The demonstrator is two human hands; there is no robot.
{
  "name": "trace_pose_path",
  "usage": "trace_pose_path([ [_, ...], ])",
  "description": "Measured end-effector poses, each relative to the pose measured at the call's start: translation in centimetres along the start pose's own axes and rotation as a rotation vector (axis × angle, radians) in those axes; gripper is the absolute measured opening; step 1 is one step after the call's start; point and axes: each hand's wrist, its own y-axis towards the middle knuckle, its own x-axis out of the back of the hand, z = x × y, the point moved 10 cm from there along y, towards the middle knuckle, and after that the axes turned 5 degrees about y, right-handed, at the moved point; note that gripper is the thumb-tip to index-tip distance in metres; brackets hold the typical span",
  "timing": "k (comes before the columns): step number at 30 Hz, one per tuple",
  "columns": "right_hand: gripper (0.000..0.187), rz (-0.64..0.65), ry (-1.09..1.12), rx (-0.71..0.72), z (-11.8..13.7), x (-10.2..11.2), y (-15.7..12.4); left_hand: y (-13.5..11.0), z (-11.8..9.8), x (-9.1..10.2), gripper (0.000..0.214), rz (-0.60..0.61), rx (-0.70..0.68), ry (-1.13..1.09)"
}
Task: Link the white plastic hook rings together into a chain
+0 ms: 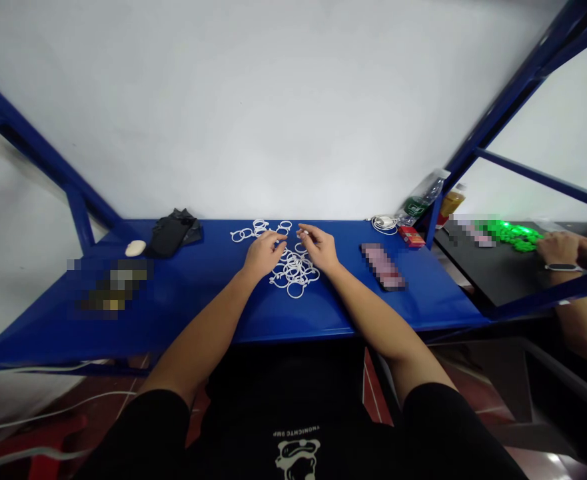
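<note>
Both hands are over the blue table, among white plastic rings with small eyelets. My left hand (264,256) has its fingers curled, and the fingertips are close to the rings at the back; what they hold, if anything, is too small to make out. My right hand (319,248) is bent inward, facing the left one, with a small white part of a ring (304,233) between its fingers. Below and between the hands lies a loose pile of white rings (294,272). Behind the left hand, a smaller group of white rings (259,227) lies near the wall.
On the blue table (198,293), a black pouch (172,233), a white oval object (135,248) and a blurred item lie left. Right are a phone (383,267), white cable (384,225), red box (412,237) and bottle (420,200). A co-worker's hands (563,250) touch green pieces (516,235).
</note>
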Motion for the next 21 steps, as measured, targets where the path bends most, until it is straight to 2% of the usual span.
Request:
trace_pose_path([
  [3, 0.037, -0.066, 0.036, -0.031, -0.7, 0.9, 0.2, 0.4, 1.6, 0.6, 0.025, 0.025, 0.074, 0.099],
  [9, 0.035, -0.141, 0.162, -0.175, -3.6, 1.6, 0.7, 0.4, 4.3, 0.2, 0.032, 0.199, 0.214, 0.162],
  [14, 0.037, -0.177, 0.248, -0.197, -4.6, 2.1, 1.0, 0.0, 4.2, -1.6, 0.035, 0.328, 0.171, 0.189],
  [21, 0.041, -0.182, 0.207, -0.188, -4.5, 2.5, 1.0, -0.2, 3.6, -2.1, 0.027, 0.365, 0.107, 0.186],
])
